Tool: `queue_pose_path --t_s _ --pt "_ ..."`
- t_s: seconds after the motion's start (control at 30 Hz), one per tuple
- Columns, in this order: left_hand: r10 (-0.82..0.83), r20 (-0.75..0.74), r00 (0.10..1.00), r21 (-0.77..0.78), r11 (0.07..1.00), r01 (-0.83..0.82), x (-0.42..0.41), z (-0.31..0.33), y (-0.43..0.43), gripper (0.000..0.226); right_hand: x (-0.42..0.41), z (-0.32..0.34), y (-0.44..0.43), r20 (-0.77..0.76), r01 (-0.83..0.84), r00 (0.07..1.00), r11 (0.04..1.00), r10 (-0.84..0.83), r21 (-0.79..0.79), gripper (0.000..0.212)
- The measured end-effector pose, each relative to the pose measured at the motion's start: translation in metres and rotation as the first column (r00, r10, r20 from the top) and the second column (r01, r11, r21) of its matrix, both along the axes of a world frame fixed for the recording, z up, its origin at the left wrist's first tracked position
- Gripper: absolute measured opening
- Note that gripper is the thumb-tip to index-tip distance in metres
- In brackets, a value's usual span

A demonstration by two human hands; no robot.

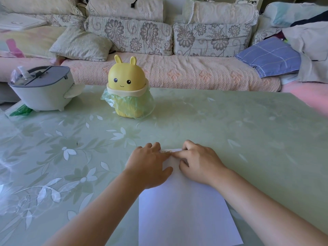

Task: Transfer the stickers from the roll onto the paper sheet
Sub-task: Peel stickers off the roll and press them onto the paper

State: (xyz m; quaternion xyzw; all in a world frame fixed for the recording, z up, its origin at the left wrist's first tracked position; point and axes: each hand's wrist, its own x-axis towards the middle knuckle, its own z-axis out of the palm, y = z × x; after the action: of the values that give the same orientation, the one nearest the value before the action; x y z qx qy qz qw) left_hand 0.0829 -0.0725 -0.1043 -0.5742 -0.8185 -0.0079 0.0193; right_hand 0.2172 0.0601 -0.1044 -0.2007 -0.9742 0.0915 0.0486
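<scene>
Both left grip (148, 167) and right grip (198, 166), unclasped, press sticker strip (166, 151) onto paper sheet (184, 210); bag-lined bin (126, 77) beyond.

Soft daylight, pale glare on the glass table (230, 121), wide-angle bending at slightly blurred edges

The paper sheet (184, 210) is lying on the table (248, 130) at its near edge. The left hand (150, 164) and the right hand (198, 162) are resting side by side on the sheet's far end. Between their fingertips is lying what may be a sticker strip (166, 151), too small to make out. Behind the hands, toward the table's far side, a lidded bin (126, 82) is standing, and to its left, at the far left corner, a handled container (42, 93) is sitting. Behind the table a sofa (177, 71) is stretching across, with a cushion (79, 44) leaning on its left part and a folded cloth (269, 59) lying on its right.
</scene>
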Motion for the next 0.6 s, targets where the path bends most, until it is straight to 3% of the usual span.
queue_pose_path --t_s 0.17,0.3,0.47,0.6 --pt "0.036 0.083 0.996 0.101 0.994 -0.044 -0.004 0.001 -0.002 0.045 -0.004 0.002 0.000 -0.031 0.044 0.998 0.999 -0.045 -0.030 0.035" --pt "0.037 0.240 0.970 0.195 0.977 -0.085 -0.011 0.009 -0.010 0.040 -0.012 0.007 -0.005 -0.055 0.102 0.993 0.990 -0.108 -0.100 0.028" --pt "0.033 0.407 0.913 0.431 0.874 -0.224 -0.030 0.033 -0.025 0.024 -0.024 0.019 -0.019 -0.062 0.164 0.979 0.924 -0.196 -0.345 0.022" --pt "0.214 0.462 0.860 0.390 0.823 -0.414 -0.043 0.041 -0.044 0.016 -0.037 0.016 -0.027 -0.035 0.208 0.964 0.834 -0.262 -0.510 0.025"
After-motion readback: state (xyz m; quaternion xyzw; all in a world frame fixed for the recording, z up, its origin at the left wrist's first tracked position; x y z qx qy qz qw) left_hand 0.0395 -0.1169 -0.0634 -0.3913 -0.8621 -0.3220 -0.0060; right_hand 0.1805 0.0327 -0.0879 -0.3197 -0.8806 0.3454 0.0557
